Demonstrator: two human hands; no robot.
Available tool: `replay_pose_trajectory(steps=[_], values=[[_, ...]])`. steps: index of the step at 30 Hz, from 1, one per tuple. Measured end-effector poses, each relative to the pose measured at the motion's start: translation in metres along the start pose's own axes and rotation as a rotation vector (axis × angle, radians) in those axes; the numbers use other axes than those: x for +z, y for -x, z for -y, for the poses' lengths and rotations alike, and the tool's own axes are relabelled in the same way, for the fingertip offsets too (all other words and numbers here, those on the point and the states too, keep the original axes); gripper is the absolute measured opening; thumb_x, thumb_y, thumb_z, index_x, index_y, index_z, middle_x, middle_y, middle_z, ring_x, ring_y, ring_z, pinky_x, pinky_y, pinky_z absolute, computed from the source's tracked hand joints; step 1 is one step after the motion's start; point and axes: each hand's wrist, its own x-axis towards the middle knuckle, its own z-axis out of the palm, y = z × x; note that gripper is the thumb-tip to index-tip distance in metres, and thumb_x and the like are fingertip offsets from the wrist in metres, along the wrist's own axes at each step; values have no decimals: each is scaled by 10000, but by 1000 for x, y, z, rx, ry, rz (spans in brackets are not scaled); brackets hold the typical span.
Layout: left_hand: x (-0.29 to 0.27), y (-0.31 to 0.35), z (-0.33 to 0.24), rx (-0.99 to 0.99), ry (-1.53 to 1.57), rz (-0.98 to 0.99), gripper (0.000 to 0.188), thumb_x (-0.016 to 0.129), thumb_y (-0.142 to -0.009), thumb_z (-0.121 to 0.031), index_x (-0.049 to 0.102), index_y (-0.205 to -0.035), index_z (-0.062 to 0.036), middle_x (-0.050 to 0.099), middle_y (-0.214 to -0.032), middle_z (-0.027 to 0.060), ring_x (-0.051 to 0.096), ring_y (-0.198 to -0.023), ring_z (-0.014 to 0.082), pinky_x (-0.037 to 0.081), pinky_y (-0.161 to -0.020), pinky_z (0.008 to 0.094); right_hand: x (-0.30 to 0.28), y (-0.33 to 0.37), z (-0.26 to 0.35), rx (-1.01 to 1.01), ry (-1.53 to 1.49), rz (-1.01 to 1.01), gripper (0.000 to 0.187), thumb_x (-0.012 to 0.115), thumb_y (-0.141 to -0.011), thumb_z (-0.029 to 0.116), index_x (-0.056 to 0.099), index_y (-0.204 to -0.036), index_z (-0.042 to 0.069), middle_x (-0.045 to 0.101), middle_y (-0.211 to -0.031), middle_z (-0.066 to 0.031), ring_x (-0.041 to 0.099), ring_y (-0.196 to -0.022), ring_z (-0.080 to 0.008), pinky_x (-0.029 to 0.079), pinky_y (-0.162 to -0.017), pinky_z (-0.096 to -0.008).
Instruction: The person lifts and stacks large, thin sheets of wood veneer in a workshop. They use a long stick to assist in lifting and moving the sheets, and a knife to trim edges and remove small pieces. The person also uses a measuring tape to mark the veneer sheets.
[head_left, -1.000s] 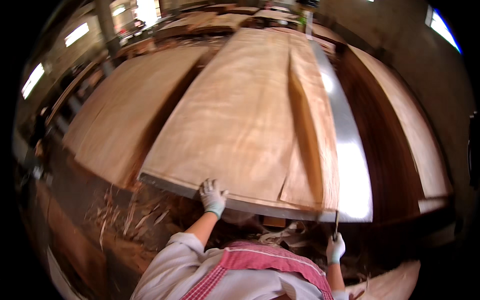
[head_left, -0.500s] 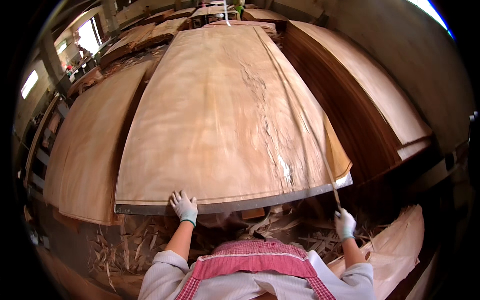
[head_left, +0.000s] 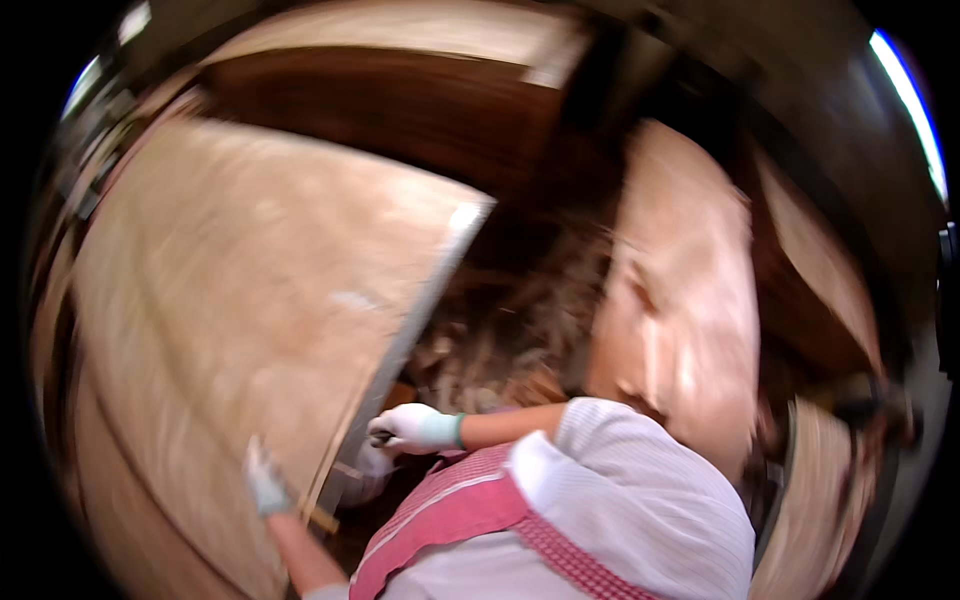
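A broad pale wood veneer sheet (head_left: 240, 260) lies flat at the left, with a grey metal strip (head_left: 408, 322) along its near edge. My left hand (head_left: 268, 485), in a white glove, rests on or just over the sheet near that edge, fingers stretched out. My right hand (head_left: 415, 428), gloved in white with a green cuff, is closed in front of my chest beside the metal strip. A small dark end shows at its fist; what it belongs to is hidden. The picture is blurred by motion.
A curled pinkish veneer sheet (head_left: 680, 290) slopes down at the right. Wood scraps (head_left: 500, 350) litter the floor between it and the metal strip. A tall dark-sided veneer stack (head_left: 380, 110) stands at the back, and more sheets (head_left: 815, 490) lie at the far right.
The view has swung to the right. My right hand has come from the sheet's right corner, where it held a long thin strip, toward my left hand; that strip no longer shows in it.
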Motion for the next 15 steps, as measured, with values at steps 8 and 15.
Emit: replay_pose_trajectory(steps=[8,15], values=[[-35,-77,64,607,-1041,-212,533,517,-954,-268,408,-1312,112,467,-1347,242,495,-1186,334,407,-1000,395,0,247,-130,560,-617,-1148,149,592,-864,55,642,-1001,25,611,-795,-12,527,-661,-55,443,-570,-220],[258,-24,68,749,-903,425,394,468,-964,-156,462,-1281,80,509,-1283,209,478,-1207,291,348,-1051,375,-7,481,-109,1808,417,-1520,590,724,-766,322,438,-1254,156,501,-1236,-142,610,-949,-370,511,-755,-471]])
